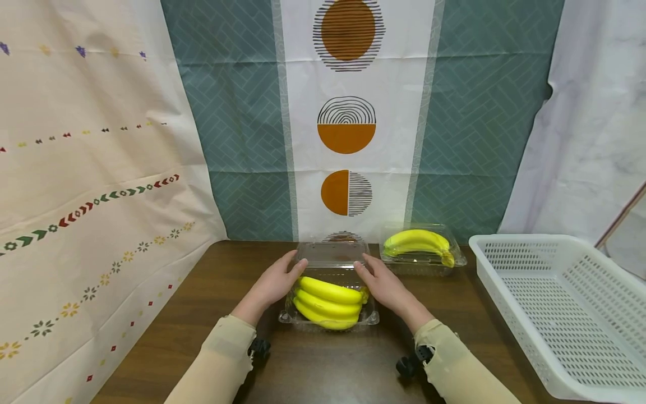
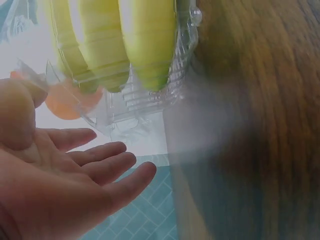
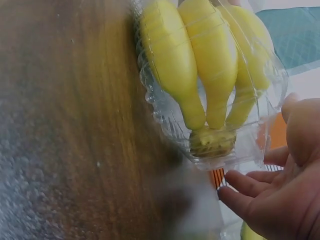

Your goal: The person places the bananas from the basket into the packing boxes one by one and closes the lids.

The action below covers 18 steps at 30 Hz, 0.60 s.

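A bunch of several yellow bananas (image 1: 329, 306) lies in a clear plastic clamshell container (image 1: 289, 317) on the table, its stem end to the right. The hinged lid (image 1: 330, 256) is raised at the back. Beside the lid's left edge is my left hand (image 1: 275, 279), its fingers extended and spread in the left wrist view. On the opposite side, my right hand (image 1: 386, 285) is near the lid's right edge, its fingers loosely extended past the stem end (image 3: 212, 143). Whether either hand touches the lid cannot be made out.
Farther back on the right, another clear container (image 1: 456, 258) holds yellow bananas (image 1: 416, 241). A white perforated plastic basket (image 1: 535, 342) occupies the table's right side. Patterned cloths (image 1: 242, 123) hang behind and to the left of the brown wooden table (image 1: 323, 365).
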Motion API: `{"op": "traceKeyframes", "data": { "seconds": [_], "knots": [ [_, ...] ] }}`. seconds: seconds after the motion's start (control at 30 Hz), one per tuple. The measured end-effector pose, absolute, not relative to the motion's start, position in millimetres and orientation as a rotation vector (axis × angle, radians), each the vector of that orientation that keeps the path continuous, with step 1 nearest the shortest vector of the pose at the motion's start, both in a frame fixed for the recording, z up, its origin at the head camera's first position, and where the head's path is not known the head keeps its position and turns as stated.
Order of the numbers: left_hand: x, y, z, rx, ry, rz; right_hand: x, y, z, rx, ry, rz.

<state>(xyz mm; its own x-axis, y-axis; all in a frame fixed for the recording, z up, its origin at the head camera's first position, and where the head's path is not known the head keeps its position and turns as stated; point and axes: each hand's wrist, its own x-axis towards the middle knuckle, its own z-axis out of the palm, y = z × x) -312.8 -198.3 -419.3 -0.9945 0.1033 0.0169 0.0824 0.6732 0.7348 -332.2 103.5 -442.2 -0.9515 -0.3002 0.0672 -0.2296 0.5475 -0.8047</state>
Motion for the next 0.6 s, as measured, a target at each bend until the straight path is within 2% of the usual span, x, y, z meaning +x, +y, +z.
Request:
{"op": "traceKeyframes", "data": {
  "seconds": [0.6],
  "knots": [
    [-310.7, -201.4, -414.4, 0.161, 2.904, 1.292, -331.3, 103.2, -433.4, -0.456, 2.691, -1.534]
  ]
}}
